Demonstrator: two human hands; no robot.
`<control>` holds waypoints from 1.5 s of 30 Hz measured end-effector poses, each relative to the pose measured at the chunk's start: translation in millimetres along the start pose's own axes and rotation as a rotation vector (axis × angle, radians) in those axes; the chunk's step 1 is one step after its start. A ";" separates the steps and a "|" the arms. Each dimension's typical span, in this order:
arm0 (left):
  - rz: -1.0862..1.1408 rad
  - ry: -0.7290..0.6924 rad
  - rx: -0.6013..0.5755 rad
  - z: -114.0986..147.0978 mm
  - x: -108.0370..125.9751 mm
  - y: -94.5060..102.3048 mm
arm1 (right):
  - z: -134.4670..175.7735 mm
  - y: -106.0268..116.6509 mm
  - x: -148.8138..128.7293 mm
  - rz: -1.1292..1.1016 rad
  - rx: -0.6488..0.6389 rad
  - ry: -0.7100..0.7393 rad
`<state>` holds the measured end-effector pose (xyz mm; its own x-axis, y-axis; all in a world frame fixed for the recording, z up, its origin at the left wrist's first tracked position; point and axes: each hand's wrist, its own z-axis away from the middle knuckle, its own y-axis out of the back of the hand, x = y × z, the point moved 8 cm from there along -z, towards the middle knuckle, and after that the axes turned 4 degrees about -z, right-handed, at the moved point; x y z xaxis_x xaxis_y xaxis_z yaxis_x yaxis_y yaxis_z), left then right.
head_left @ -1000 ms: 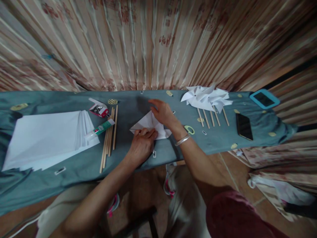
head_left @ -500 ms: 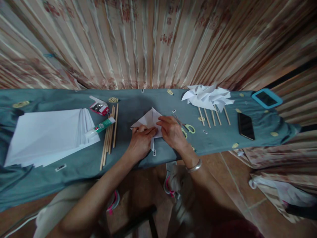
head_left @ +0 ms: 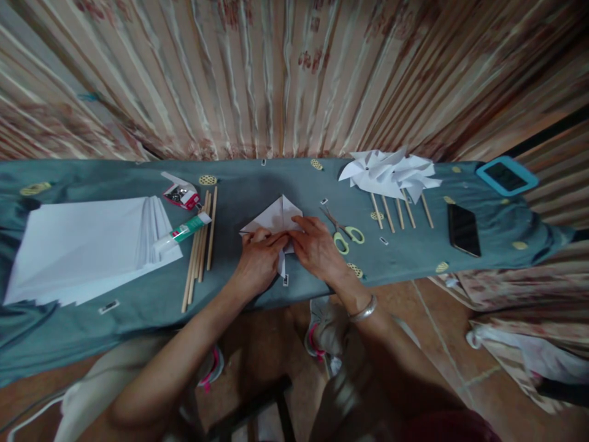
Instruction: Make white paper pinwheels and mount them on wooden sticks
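Note:
A white sheet of paper [head_left: 270, 216] with cut corners and creases lies at the middle of the table, one narrow flap pointing toward me. My left hand [head_left: 261, 258] rests over its near left part, fingers bent and pressed down on it. From the other side my right hand [head_left: 317, 247] grips the paper's right part, its thumb and fingertips meeting the left fingers near the middle. The hands hide much of the near half of the sheet. Scissors [head_left: 343, 232] with yellow-green handles lie just right of my right hand.
Left are a stack of white paper [head_left: 87, 245], a glue tube [head_left: 184, 230], a red box [head_left: 183, 195] of small pins and wooden sticks [head_left: 212, 230]. Right are several paper pinwheels [head_left: 391, 172] on sticks, a phone [head_left: 464, 230] and a blue-framed device [head_left: 506, 176]. A curtain [head_left: 257, 80] hangs behind.
My right hand has shifted slightly toward my left, and the fingertips now meet over the paper. The view has moved a little; the scissors show more fully.

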<state>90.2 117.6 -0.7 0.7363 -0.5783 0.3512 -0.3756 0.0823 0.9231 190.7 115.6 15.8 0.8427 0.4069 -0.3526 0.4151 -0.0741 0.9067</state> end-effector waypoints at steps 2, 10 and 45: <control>0.020 0.000 -0.004 -0.4 -0.4 0.0 | 0.1 4.2 3.3 -0.035 0.058 -0.007; 0.070 0.010 0.013 -2.0 -2.9 1.8 | -11.3 5.6 50.3 -0.345 0.207 -0.302; 0.186 0.017 0.136 -4.6 -18.4 14.1 | -25.5 -0.5 51.5 -0.335 0.140 -0.337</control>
<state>73.9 133.2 6.6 0.6559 -0.5497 0.5172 -0.5774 0.0760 0.8129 225.1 159.8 3.1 0.7096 0.1143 -0.6953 0.7046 -0.1204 0.6993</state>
